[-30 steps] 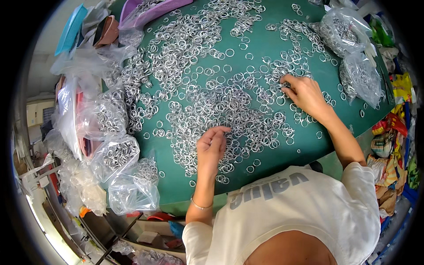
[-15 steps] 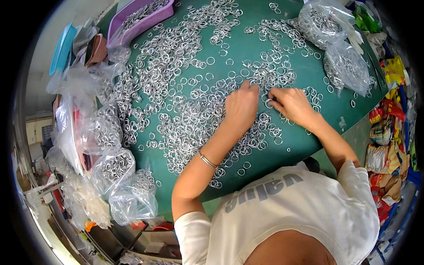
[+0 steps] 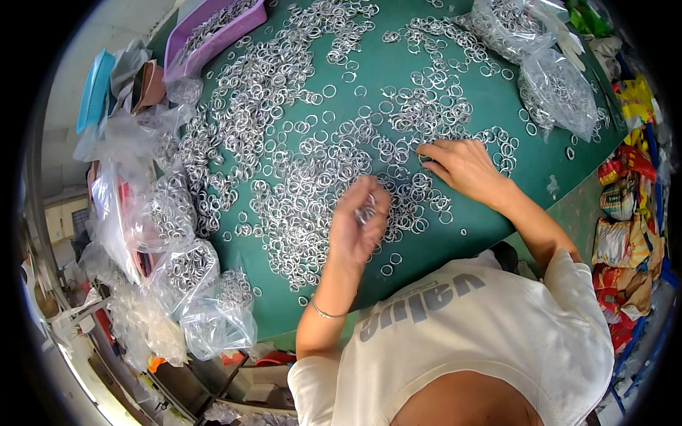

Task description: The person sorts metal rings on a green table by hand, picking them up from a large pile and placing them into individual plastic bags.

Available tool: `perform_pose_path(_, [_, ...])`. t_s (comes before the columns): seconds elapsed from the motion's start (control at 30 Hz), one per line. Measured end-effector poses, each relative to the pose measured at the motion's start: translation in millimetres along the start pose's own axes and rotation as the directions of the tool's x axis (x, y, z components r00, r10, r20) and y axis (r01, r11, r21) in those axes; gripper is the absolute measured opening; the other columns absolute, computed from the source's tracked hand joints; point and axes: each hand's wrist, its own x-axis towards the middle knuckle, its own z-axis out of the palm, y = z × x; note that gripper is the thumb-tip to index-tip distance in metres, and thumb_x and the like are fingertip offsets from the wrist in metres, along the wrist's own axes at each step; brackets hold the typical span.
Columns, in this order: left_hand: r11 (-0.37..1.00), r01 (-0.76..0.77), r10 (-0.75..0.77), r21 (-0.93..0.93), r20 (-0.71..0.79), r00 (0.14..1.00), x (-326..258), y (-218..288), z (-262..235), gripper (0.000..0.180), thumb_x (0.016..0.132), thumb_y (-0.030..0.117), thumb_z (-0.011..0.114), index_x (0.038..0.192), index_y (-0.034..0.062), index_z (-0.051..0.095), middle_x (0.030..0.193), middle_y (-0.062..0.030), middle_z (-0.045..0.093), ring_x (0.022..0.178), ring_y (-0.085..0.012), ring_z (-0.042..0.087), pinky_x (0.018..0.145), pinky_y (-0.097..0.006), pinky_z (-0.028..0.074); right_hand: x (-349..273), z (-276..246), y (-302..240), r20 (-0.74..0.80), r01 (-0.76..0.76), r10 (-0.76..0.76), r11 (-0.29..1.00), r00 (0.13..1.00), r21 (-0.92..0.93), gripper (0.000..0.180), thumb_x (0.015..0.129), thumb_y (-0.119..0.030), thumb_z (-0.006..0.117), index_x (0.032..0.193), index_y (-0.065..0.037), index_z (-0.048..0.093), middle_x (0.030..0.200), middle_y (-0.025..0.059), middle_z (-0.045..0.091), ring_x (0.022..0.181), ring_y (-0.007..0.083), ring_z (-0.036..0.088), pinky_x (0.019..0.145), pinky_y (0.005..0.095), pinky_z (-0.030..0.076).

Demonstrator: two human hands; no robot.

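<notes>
Many small silver metal rings (image 3: 305, 177) lie in a loose heap over the green table (image 3: 426, 263). Slightly smeared by motion, my left hand (image 3: 360, 220) is curled palm up above the near part of the heap. Several rings (image 3: 366, 211) show in its palm under the bent fingers. My right hand (image 3: 462, 167) rests palm down at the right side of the heap. Its fingertips touch the rings there, thumb and forefinger a little apart; whether a ring sits between them is hard to see. A thin bracelet (image 3: 327, 311) circles my left wrist.
A purple bin (image 3: 213, 39) of rings stands at the far left. Clear plastic bags of rings line the left edge, such as the near bag (image 3: 217, 330). More filled bags (image 3: 558, 92) lie at the far right. Coloured packages (image 3: 625, 213) sit beyond the right edge.
My left hand has drawn back toward me and left, turning palm up with rings showing in it. My right hand has shifted slightly left, its thumb and forefinger on the rings.
</notes>
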Motion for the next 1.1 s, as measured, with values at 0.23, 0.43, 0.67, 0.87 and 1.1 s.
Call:
perform_pose_path(0.23, [0.993, 0.117, -0.119, -0.025, -0.261, 0.958, -19, -47, 19, 0.038, 0.090, 0.033, 0.047, 0.109, 0.0013, 0.054, 0.098, -0.0091, 0.061, 0.085, -0.0134, 0.059, 0.063, -0.021, 0.048, -17, -7, -29, -0.011, 0.029, -0.027, 0.854, 1.000, 0.520, 0.013, 0.081, -0.010, 0.056, 0.093, -0.005, 0.057, 0.078, 0.0114, 0.058, 0.062, 0.0269, 0.056, 0.056, 0.0343, 0.045])
perform_pose_path(0.43, [0.976, 0.106, -0.167, -0.188, -0.343, 0.924, -14, -53, 19, 0.026, 0.091, 0.027, 0.047, 0.096, 0.0032, 0.057, 0.075, -0.0030, 0.056, 0.064, -0.0130, 0.054, 0.051, -0.023, 0.043, -24, 5, -56, -0.008, 0.413, -0.464, 0.781, 0.886, 0.468, 0.014, 0.073, -0.005, 0.060, 0.086, -0.005, 0.057, 0.085, 0.0076, 0.056, 0.079, 0.0263, 0.054, 0.077, 0.0378, 0.043])
perform_pose_path(0.67, [0.973, 0.140, -0.139, -0.185, 0.014, 0.990, -24, -57, -7, 0.024, 0.089, 0.022, 0.051, 0.092, -0.0008, 0.058, 0.062, 0.0007, 0.041, 0.052, -0.0087, 0.040, 0.043, -0.019, 0.034, -2, -28, 26, -0.391, 0.061, -0.039, 0.997, 0.920, 0.043, 0.028, 0.074, -0.010, 0.063, 0.101, -0.005, 0.058, 0.104, 0.0092, 0.055, 0.100, 0.0279, 0.048, 0.084, 0.0369, 0.037])
perform_pose_path(0.87, [0.971, 0.096, -0.152, -0.217, -0.258, 0.954, -20, -52, 19, 0.023, 0.089, 0.017, 0.047, 0.094, -0.0036, 0.055, 0.079, -0.0093, 0.052, 0.065, -0.0156, 0.052, 0.049, -0.023, 0.047, 1, -9, 44, -0.226, 0.114, -0.152, 0.978, 0.962, -0.173, 0.022, 0.070, -0.013, 0.066, 0.089, -0.008, 0.059, 0.105, 0.0052, 0.052, 0.104, 0.0244, 0.045, 0.086, 0.0390, 0.033])
perform_pose_path(1.1, [0.980, 0.108, -0.089, 0.168, -0.115, 0.989, 11, -34, 24, 0.022, 0.089, 0.021, 0.049, 0.089, -0.0001, 0.056, 0.064, -0.0009, 0.042, 0.050, -0.0100, 0.038, 0.040, -0.021, 0.029, -5, -21, 52, -0.296, 0.056, 0.112, 0.861, 0.949, 0.505, 0.008, 0.076, -0.006, 0.062, 0.075, -0.003, 0.055, 0.094, 0.0081, 0.060, 0.083, 0.0174, 0.056, 0.074, 0.0308, 0.043])
